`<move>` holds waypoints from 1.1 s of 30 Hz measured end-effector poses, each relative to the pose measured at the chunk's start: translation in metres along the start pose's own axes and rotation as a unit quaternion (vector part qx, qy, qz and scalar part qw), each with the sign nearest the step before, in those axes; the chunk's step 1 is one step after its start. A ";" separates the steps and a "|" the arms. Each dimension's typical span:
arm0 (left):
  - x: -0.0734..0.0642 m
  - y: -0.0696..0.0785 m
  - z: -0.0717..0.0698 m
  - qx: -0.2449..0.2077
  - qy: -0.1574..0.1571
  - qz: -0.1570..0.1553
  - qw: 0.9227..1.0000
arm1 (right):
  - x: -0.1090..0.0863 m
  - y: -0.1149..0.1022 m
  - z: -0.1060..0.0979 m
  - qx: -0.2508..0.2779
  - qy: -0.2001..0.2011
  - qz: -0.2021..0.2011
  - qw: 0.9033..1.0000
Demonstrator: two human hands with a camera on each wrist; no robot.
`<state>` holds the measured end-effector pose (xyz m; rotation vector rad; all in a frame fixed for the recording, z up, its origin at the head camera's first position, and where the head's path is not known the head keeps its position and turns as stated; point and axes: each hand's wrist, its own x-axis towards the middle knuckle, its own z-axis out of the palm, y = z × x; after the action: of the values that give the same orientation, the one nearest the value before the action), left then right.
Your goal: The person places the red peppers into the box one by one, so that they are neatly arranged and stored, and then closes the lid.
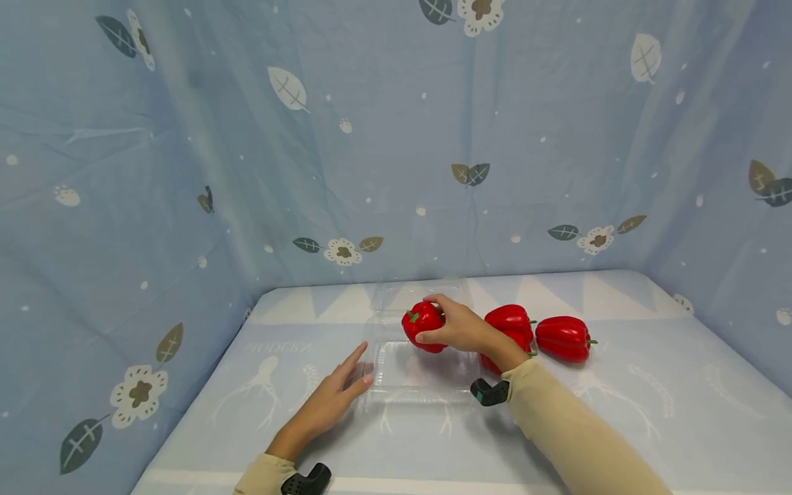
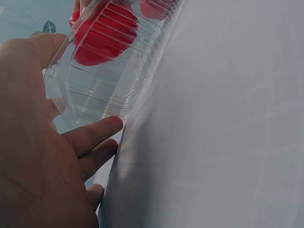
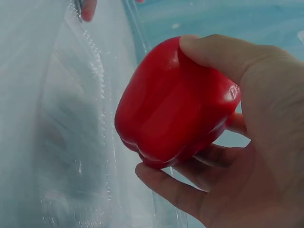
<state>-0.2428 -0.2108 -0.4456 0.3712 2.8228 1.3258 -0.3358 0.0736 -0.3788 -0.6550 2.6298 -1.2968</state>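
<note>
A red bell pepper (image 1: 423,326) with a green stem is in my right hand (image 1: 459,327), thumb on one side and fingers round the other. It hangs over a clear plastic clamshell box (image 1: 396,368), whose hinged lid (image 1: 386,298) lies folded back at the far side. In the right wrist view the held pepper (image 3: 173,107) shows its smooth lobed end beside the box. My left hand (image 1: 334,399) is at the left wall of the box with fingers extended. Seen from the left wrist, fingertips (image 2: 113,122) lie right at the ribbed wall of the box (image 2: 95,90).
More red bell peppers lie right of the box: one pepper (image 1: 510,322) partly behind my right wrist, another mostly hidden by it, and a pepper (image 1: 563,339) farther right. The patterned tablecloth (image 1: 650,344) meets a blue curtain (image 1: 383,137) at the back.
</note>
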 end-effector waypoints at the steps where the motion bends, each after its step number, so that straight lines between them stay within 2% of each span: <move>1: 0.000 0.000 0.000 0.000 -0.001 0.000 1.000 | 0.000 -0.001 0.001 -0.008 0.000 0.000 1.000; 6: 0.000 0.001 0.001 0.005 -0.001 -0.001 1.000 | 0.000 -0.012 0.006 -0.036 -0.006 0.001 0.999; 14: 0.001 0.000 0.002 0.004 -0.001 -0.005 1.000 | 0.006 -0.018 0.014 -0.055 -0.019 -0.022 0.998; 25: 0.002 0.000 0.001 -0.002 -0.010 0.001 1.000 | 0.011 -0.023 0.022 -0.079 -0.070 0.004 0.994; 33: 0.000 0.000 0.001 -0.004 -0.010 0.002 1.000 | 0.013 -0.027 0.028 -0.091 -0.093 0.004 0.992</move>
<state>-0.2430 -0.2099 -0.4460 0.3886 2.8014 1.3256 -0.3300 0.0330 -0.3739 -0.7495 2.6116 -0.9505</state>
